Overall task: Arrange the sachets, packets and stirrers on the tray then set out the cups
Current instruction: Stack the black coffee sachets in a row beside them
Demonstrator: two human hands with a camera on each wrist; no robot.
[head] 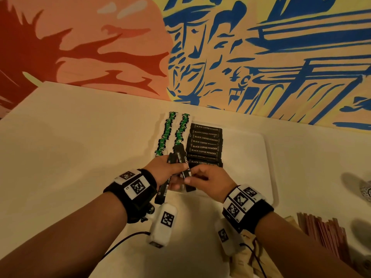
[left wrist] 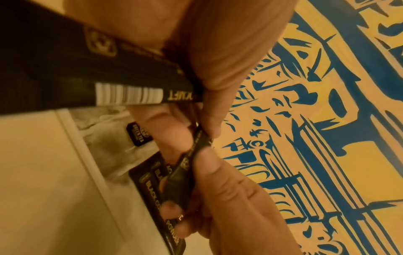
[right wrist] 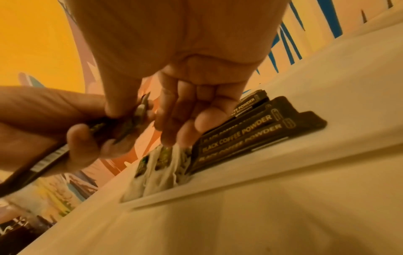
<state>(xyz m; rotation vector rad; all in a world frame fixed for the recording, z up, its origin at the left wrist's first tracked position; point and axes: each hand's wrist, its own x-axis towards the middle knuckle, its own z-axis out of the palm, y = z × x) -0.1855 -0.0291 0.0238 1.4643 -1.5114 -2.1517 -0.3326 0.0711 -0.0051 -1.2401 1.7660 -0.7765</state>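
Over the near left part of the white tray (head: 251, 157), my left hand (head: 172, 170) grips a bundle of black stick sachets (head: 162, 194). My right hand (head: 191, 177) pinches one black stick sachet (head: 185, 163) at that bundle; the left wrist view shows this sachet (left wrist: 185, 172) between thumb and fingers. On the tray lies a column of overlapping black coffee powder sachets (head: 204, 145), with two columns of green-and-white sachets (head: 166, 135) to its left. The right wrist view shows the coffee sachets (right wrist: 240, 134) and green-and-white sachets (right wrist: 157, 163) just below my fingers.
A fan of pinkish stirrers (head: 325, 233) lies on the table at the near right, beside brown paper packets (head: 247, 257). A grey patterned object (head: 363, 189) sits at the far right edge. The painted wall runs right behind the table.
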